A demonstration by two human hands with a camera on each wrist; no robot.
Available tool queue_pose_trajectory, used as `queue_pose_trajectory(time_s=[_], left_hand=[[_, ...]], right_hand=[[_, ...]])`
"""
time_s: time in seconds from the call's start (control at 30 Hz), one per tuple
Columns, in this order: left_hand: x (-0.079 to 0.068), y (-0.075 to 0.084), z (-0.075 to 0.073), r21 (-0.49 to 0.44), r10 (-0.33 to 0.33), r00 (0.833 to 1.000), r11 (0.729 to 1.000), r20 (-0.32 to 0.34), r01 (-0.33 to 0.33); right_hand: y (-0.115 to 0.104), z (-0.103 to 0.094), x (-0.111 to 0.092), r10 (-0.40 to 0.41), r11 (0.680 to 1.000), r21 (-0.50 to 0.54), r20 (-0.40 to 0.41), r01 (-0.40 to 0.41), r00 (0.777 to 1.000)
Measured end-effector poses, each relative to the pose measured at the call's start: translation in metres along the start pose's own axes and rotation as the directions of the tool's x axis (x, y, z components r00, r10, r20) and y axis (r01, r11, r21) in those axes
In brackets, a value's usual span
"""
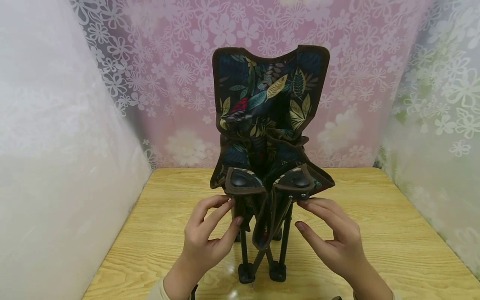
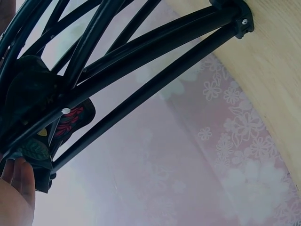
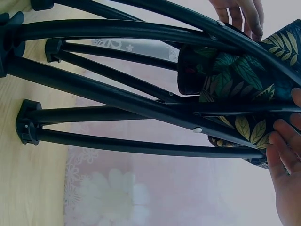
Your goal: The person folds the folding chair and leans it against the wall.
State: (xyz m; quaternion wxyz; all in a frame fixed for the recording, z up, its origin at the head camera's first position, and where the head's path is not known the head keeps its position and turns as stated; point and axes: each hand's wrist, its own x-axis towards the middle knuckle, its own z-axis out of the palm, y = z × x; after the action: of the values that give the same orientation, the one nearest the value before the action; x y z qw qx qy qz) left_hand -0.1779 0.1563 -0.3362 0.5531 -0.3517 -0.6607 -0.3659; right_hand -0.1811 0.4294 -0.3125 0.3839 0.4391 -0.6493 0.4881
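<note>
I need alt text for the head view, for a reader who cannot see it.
A partly folded chair with dark, leaf-patterned fabric stands on a wooden table. A person's left hand and right hand touch the near edge of the fabric from either side. Behind is a pink, white-flowered backdrop.

No text, label, brand, number or sign could be read anywhere in the head or wrist views.

The place looks screened off like a booth, home or studio unclear, with pink flowered sheeting (image 1: 180, 104) beyond a wood-grain table's (image 1: 150, 241) far edge, white sheeting (image 1: 67, 146) along its left edge and pale flowered sheeting (image 1: 438, 129) along its right.
</note>
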Motion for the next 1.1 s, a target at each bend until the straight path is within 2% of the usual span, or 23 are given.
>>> queue_pose_trajectory(time_s=[0.3, 0.6, 0.9, 1.1], left_hand=[[-0.006, 0.001, -0.002, 0.003, -0.035, 0.999, 0.999, 0.017, 0.035], [-0.01, 0.0, -0.004, -0.01, -0.058, 0.998, 0.998, 0.037, 0.059], [-0.017, 0.001, -0.006, -0.028, -0.094, 0.992, 0.995, 0.09, 0.097], [-0.02, 0.0, -0.007, -0.035, -0.089, 0.991, 0.995, 0.099, 0.092]], right_hand=[[0.003, -0.001, -0.011, 0.054, 0.998, -0.035, 0.051, -0.052, 0.997], [0.009, -0.004, -0.022, 0.094, 0.994, -0.055, 0.067, -0.09, 0.993], [0.014, -0.006, -0.031, 0.127, 0.99, -0.08, 0.088, -0.12, 0.988], [0.017, -0.006, -0.035, 0.155, 0.984, -0.101, 0.096, -0.145, 0.983]])
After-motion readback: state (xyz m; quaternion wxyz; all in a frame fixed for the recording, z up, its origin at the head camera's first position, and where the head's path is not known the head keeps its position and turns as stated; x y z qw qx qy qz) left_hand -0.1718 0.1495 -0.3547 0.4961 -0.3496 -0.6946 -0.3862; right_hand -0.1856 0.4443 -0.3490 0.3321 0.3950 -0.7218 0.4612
